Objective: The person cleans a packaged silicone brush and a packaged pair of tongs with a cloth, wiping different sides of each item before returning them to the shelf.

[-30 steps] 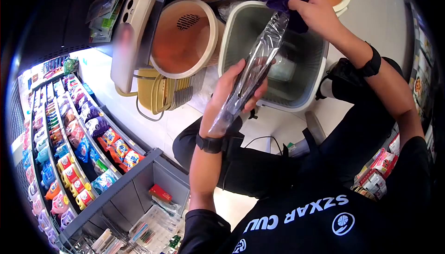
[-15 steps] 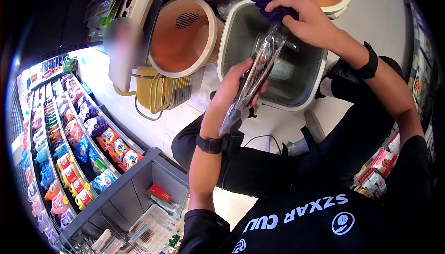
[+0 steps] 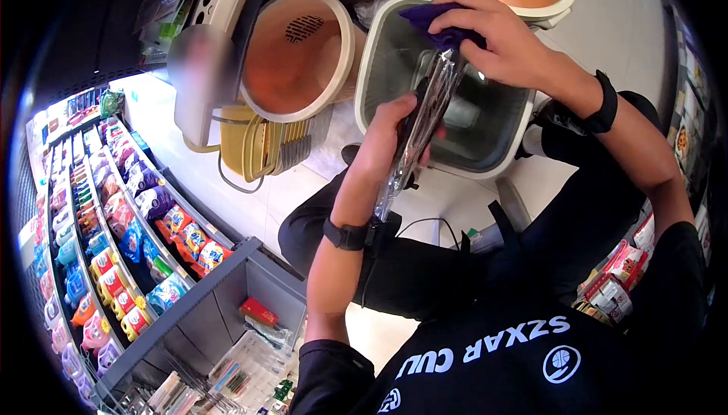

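A long, thin package in clear plastic point(image 3: 425, 123) runs slantwise in front of me, with dark contents showing through the shiny wrap. My left hand point(image 3: 390, 134) is wrapped round its middle. At the upper end, my right hand point(image 3: 497, 36) pinches a purple cloth point(image 3: 426, 17) against the package. The cloth's loose corner sticks out to the left of the fingers. Both hands are over a grey-green square tub point(image 3: 364, 74), whose inside is partly hidden by the package and hands.
Left of the tub stand an orange-lined round basket point(image 3: 296, 59) and yellow baskets point(image 3: 246, 142). Another orange-lined basin point(image 3: 565, 9) is at the top. Shelves of detergent packs point(image 3: 155, 203) line the left, above a grey divided bin point(image 3: 178, 297). Packets point(image 3: 626, 267) lie at right.
The package has turned a little more upright, and its plastic looks tighter. My right hand has shifted slightly, with the purple cloth's corner spread further left.
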Motion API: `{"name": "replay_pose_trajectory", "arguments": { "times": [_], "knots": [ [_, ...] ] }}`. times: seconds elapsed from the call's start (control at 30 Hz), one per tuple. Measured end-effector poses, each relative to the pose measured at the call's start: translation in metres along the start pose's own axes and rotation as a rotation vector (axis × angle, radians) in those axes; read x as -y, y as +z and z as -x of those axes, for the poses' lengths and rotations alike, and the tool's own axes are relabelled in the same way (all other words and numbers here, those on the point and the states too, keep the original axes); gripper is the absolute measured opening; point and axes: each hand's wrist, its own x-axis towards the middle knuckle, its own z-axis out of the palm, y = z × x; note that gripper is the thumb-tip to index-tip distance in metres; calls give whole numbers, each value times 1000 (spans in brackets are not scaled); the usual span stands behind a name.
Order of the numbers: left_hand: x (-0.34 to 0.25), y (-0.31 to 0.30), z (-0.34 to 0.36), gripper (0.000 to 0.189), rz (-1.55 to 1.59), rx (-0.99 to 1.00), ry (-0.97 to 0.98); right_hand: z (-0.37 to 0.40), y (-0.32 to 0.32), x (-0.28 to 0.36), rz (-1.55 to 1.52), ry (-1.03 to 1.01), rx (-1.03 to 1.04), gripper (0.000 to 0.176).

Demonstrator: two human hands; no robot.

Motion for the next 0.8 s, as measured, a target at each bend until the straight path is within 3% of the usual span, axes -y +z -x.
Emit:
{"name": "replay_pose_trajectory", "arguments": {
  "times": [0.1, 0.2, 0.8],
  "knots": [
    [-2, 1, -1, 46, -102, 19, 112, 1, 2, -7, 51, -56, -19, 39],
    [-3, 5, -2, 44, -96, -8, 128, 2, 3, -7, 92, -100, -20, 31],
    [3, 3, -9, 41, -170, -79, 208, 5, 8, 5, 33, -208, 37, 32]
  ]
}}
